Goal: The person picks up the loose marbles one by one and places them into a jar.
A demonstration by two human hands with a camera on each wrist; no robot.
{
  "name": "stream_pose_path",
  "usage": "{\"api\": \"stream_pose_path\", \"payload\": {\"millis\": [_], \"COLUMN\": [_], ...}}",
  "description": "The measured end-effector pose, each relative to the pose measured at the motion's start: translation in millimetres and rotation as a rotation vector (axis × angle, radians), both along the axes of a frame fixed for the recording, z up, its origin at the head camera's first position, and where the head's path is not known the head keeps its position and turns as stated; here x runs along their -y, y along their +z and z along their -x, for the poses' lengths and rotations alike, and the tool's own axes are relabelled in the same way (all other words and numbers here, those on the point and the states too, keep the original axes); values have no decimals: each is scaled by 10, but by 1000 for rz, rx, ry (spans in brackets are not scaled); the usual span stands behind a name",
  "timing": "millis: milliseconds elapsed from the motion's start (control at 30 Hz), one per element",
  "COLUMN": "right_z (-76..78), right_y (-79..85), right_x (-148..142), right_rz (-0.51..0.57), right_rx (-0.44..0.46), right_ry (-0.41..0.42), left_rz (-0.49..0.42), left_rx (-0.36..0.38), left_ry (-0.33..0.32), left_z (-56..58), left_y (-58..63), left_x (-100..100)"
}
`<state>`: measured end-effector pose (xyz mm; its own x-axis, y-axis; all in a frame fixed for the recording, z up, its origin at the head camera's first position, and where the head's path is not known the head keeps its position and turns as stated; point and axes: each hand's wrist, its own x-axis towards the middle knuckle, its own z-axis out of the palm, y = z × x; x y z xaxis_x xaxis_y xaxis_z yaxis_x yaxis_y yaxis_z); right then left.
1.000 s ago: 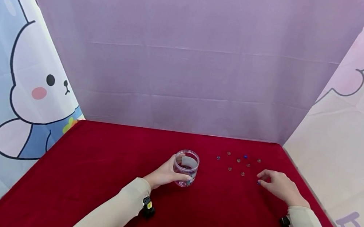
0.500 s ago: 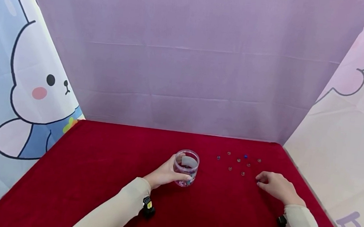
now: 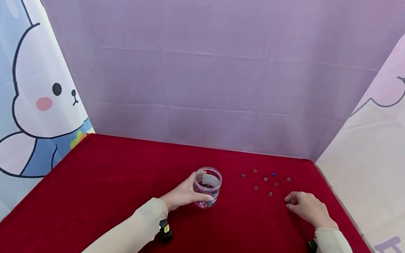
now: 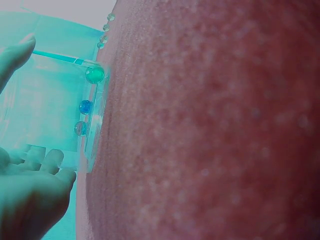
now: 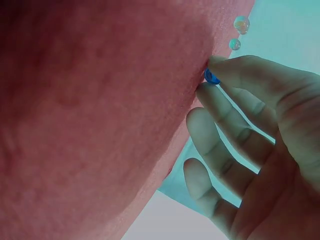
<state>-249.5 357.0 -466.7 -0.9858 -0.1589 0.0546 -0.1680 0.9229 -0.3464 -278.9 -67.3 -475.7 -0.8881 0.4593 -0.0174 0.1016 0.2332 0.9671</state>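
Note:
My left hand (image 3: 183,192) holds a clear plastic jar (image 3: 216,189) that stands upright on the red cloth, lidless, its thumb and fingers wrapped about the sides. Through its wall, the left wrist view shows a green marble (image 4: 94,75), a blue marble (image 4: 85,107) and a clear marble (image 4: 80,128) near the bottom. Farther right, my right hand (image 3: 308,208) is low over the cloth. Between its thumb and fingertips it pinches a blue marble (image 5: 212,76), mostly covered by the fingers in the head view. The other fingers are slightly bent.
Several loose marbles lie scattered beyond the right hand, among them a dark blue marble (image 3: 273,174) and a clear marble (image 3: 270,193). A red cloth (image 3: 121,175) covers the table. Behind it hangs a purple curtain (image 3: 206,82), with printed fabric (image 3: 376,180) on both sides.
My right hand has shifted slightly left and down, and its fingertips have closed in on the blue marble. The left hand and jar have stayed put.

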Motion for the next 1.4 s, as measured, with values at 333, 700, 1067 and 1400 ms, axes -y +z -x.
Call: {"api": "stream_pose_path", "payload": {"millis": [333,700,1067,1400], "right_z": [-9,-30,-33,-39], "right_y": [0,31,91,167], "right_x": [-9,12,62,149], "right_rz": [2,9,10,-2], "right_rx": [6,-19,-54,-96], "right_ry": [-1,2,23,32], "left_rz": [-4,-12,-17,-15], "left_rx": [1,3,9,6], "left_ry": [-6,-9,-8,-5], "left_z": [-3,8,2,13], "left_y": [-2,-15,-6,-19], "left_x": [3,5,3,-2]}}
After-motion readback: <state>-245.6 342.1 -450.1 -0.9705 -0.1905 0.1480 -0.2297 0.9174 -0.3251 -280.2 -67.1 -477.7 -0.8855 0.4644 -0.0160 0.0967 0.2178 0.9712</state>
